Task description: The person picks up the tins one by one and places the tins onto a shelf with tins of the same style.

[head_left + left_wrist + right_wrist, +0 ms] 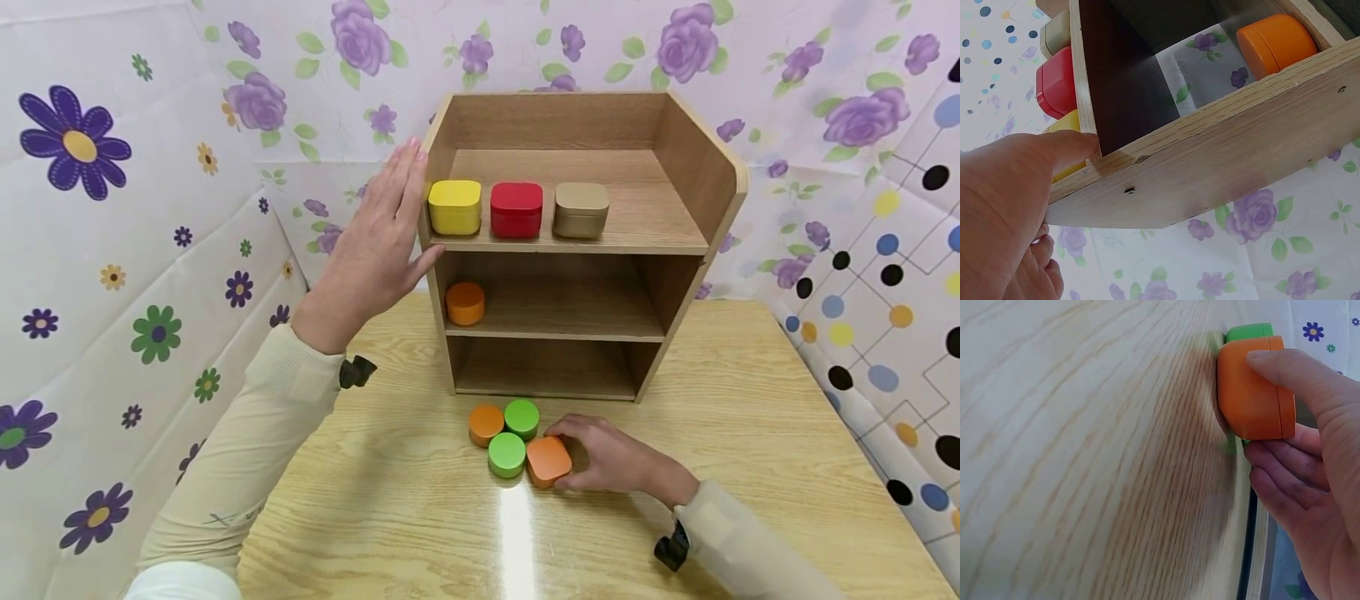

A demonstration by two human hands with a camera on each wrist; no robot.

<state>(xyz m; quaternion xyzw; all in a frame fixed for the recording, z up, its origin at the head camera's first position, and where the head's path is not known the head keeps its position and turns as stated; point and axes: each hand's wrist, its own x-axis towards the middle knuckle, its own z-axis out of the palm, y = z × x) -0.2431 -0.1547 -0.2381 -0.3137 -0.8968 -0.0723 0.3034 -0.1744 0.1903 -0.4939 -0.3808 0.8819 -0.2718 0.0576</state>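
My left hand (pixel 378 237) lies along the left side of a small wooden shelf (pixel 570 246), fingers straight and thumb at the front edge of the top board. On that board, beside the hand, stand a yellow box (pixel 455 207), a red box (pixel 517 210) and a tan box (pixel 581 211). My right hand (pixel 611 457) pinches an orange square box (pixel 548 461) on the table, thumb on one side and fingers on the other. Touching or close by it are two green round boxes (pixel 507 455) and an orange round box (pixel 486 425).
Another orange round box (pixel 465 303) stands at the left of the middle shelf. Flower-patterned cloth (pixel 360 108) hangs behind and at the left, a dotted cloth (pixel 885 333) at the right. The wooden table (pixel 390 508) lies under everything.
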